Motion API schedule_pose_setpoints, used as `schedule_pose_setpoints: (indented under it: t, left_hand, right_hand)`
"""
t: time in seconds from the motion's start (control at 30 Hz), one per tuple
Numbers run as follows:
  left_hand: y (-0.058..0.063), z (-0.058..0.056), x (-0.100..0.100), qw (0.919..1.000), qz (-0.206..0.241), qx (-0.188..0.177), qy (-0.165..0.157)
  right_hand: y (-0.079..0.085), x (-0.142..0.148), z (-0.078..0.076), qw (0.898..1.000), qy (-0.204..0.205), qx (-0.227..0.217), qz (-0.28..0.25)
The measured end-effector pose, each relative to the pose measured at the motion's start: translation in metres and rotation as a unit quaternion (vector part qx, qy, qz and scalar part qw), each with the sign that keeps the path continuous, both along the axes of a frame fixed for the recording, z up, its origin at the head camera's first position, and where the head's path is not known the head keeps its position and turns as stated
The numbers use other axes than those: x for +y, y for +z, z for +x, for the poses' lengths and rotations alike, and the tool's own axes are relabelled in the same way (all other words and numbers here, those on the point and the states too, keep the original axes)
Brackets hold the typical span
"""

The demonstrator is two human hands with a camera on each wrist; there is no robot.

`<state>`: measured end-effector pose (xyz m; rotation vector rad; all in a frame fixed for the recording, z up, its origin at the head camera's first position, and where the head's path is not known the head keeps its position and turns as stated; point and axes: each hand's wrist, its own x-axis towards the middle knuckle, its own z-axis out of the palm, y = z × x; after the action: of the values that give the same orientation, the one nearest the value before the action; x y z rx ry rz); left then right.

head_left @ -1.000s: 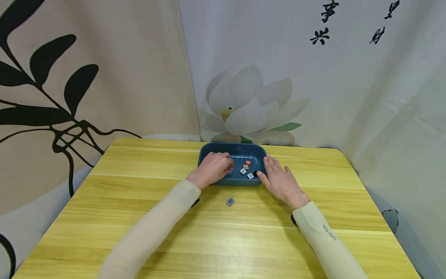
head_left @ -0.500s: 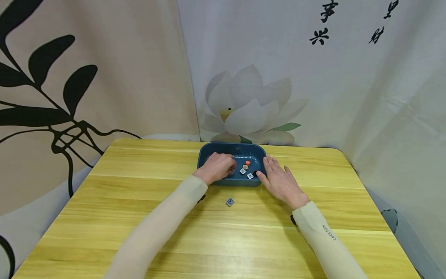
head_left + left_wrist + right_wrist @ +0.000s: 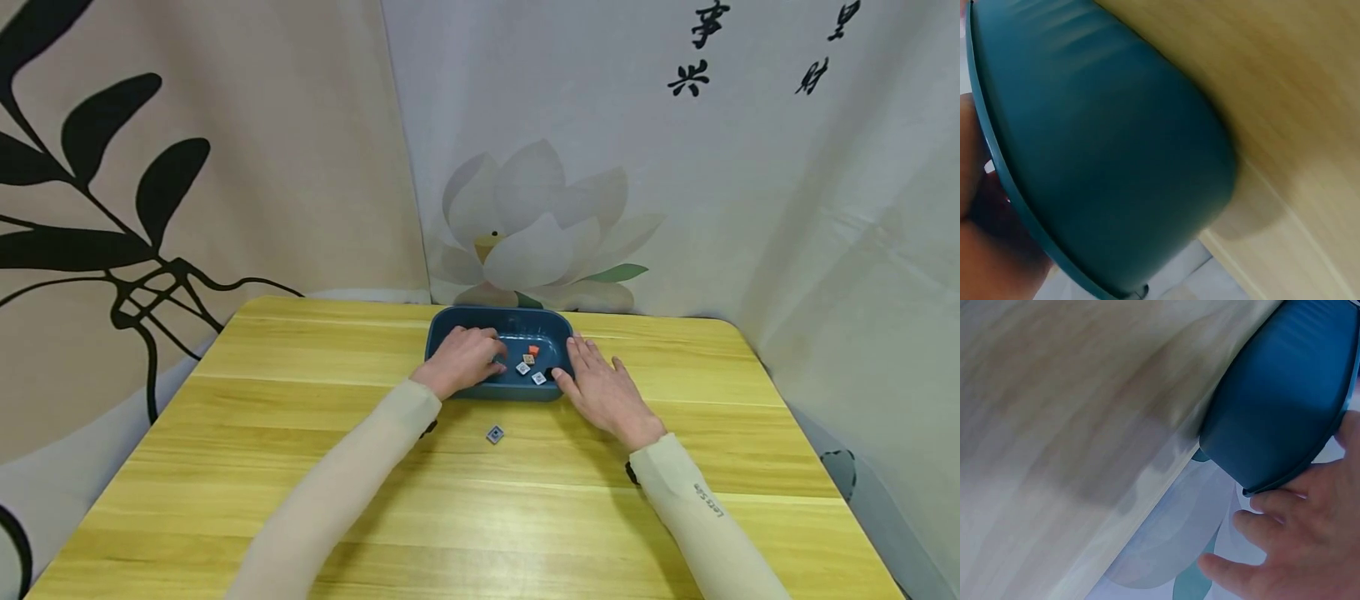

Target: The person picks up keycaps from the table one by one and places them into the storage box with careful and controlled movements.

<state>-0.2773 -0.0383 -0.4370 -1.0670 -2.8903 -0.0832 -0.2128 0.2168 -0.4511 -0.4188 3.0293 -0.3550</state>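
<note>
A dark blue rectangular tray [image 3: 517, 392] stands near the table's far edge. My left hand [image 3: 459, 360] reaches over its left part, with bent fingers and thumb a little apart and pointing down inside. I cannot tell whether a small piece is between them. My right hand [image 3: 603, 392] rests on the tray's right rim with straight fingers outside, the thumb over the edge. In the right wrist view the fingers [image 3: 1266, 528] lie along the rim. Small square keycap-like pieces sit inside: two white ones, a tan one [image 3: 528, 359] and an orange one [image 3: 533, 350].
A black piece [image 3: 550, 373] lies inside by the right thumb. One grey square piece [image 3: 495, 434] is on the wooden table [image 3: 480, 517] in front of the tray. A printed curtain [image 3: 540, 167] hangs right behind the table.
My left hand has moved slightly right over the tray; its fingers closed in lower half a second ago and have now parted a little. The right hand has not moved.
</note>
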Motion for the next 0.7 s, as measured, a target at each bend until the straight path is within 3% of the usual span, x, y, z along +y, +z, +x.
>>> schedule_pose_setpoints:
  t: [0.1,0.27,0.7]
  left_hand:
    - [-0.001,0.004,-0.006,0.9998,0.013,0.017,-0.003]
    - [-0.002,0.014,-0.017,0.9983,0.054,0.011,-0.018]
    - [-0.003,0.041,-0.033,0.9930,0.087,0.049,-0.062]
  right_hand:
    - [-0.001,0.000,0.000,1.000,0.000,0.000,-0.001]
    - [-0.001,-0.001,0.000,1.000,-0.001,0.002,-0.001]
    - [0.000,-0.001,0.001,1.000,0.000,0.012,0.003]
